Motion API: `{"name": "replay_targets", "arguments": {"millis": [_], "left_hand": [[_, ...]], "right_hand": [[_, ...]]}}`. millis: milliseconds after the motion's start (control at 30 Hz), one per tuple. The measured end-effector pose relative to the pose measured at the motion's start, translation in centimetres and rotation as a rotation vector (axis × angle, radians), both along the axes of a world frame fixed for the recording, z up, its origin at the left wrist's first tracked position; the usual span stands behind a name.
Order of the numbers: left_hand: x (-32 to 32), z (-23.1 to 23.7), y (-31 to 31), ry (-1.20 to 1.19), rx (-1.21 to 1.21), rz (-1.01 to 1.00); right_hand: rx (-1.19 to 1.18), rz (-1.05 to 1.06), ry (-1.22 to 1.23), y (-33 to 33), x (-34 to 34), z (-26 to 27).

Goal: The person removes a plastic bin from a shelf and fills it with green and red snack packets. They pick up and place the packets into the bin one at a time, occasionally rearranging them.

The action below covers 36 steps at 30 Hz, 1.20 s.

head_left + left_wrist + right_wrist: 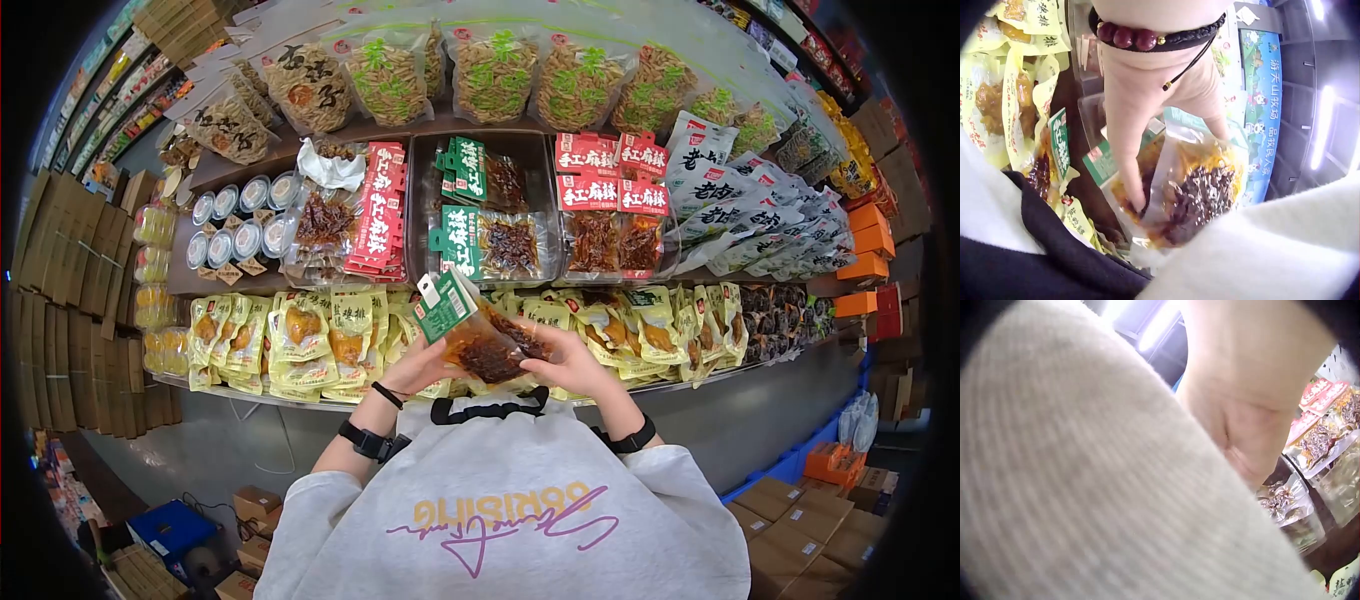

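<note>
In front of the chest, both hands hold clear vacuum packets [487,352] of dark, reddish-brown food with green header cards [443,305]. My left hand [418,368] grips their left side; in the left wrist view, its fingers reach down around a packet [1200,187]. At the right edge, my right hand [578,368] pinches the packets with the thumb on the near face. A sleeve covers much of the right wrist view, where only the palm side of the right hand [1241,419] shows and its fingertips are hidden. Beyond the hands, a clear bin [412,225] holds more green-card packets [508,245].
Red-card packets [615,240] fill the bins on either side of the green ones. Yellow pouches [305,340] line the front of the display. Lidded tubs [248,238] stand at the left, silvery bags [745,220] at the right, and tall bags [495,80] along the back.
</note>
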<state>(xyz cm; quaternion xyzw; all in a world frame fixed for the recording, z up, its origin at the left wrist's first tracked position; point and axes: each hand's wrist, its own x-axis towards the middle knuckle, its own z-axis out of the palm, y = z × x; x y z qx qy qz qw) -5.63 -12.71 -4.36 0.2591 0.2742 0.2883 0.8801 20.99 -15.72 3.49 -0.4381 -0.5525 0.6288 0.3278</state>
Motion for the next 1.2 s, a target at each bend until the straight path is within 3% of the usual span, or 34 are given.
{"name": "replay_targets", "arguments": {"millis": [33, 133, 300, 433, 533, 600, 667, 733, 900, 933, 1100, 1133, 1167, 1200], "left_hand": [[0.2, 0.2, 0.0, -0.001, 0.002, 0.001], [0.2, 0.3, -0.2, -0.036, 0.056, 0.092], [0.0, 0.6, -0.3, -0.186, -0.043, 0.101], [0.1, 1.1, -0.4, -0.165, -0.02, 0.107], [0.3, 1.6, -0.1, -0.302, -0.002, 0.132], [0.4, 2.5, -0.1, -0.124, 0.098, 0.179], [0.1, 3.2, -0.3, -0.183, 0.055, 0.193], [1.7, 2.8, -1.0, -0.196, 0.016, 0.104], [2.2, 1.6, -1.6, -0.231, -0.082, -0.106], [1.9, 1.3, -2.3, -0.237, -0.096, -0.143], [1.7, 0.1, -3.3, -0.201, -0.082, -0.125], [2.7, -0.1, -2.7, -0.18, -0.065, -0.067], [-3.3, -0.1, -8.0, -0.161, -0.046, -0.002], [-2.7, 0.1, -7.2, -0.149, -0.032, 0.063]], "right_hand": [[0.019, 0.018, 0.124, 0.0, -0.2, -0.4], [0.042, 0.021, 0.194, 0.0, -0.6, -0.2], [0.008, 0.035, 0.249, -0.4, -1.1, -0.7], [0.071, 0.104, 0.271, -0.7, -1.8, -0.5], [0.063, 0.137, 0.292, -0.7, -2.6, 1.0], [0.503, 0.346, -0.032, -0.1, -3.0, 3.4], [0.509, 0.347, -0.082, -0.2, -3.9, 3.3], [0.481, 0.503, 0.04, 0.0, -4.6, 1.7], [0.419, 0.103, -0.139, -1.0, -6.4, 2.9], [0.426, 0.114, -0.135, -1.3, -6.5, 3.6], [0.849, -0.447, -0.53, -1.1, -5.1, 5.5], [0.749, -0.503, -0.453, -0.5, -4.6, 4.8], [0.589, -0.55, -0.314, -0.1, -4.5, 3.8], [0.336, -0.515, -0.059, 0.3, -4.0, 1.9]]}}
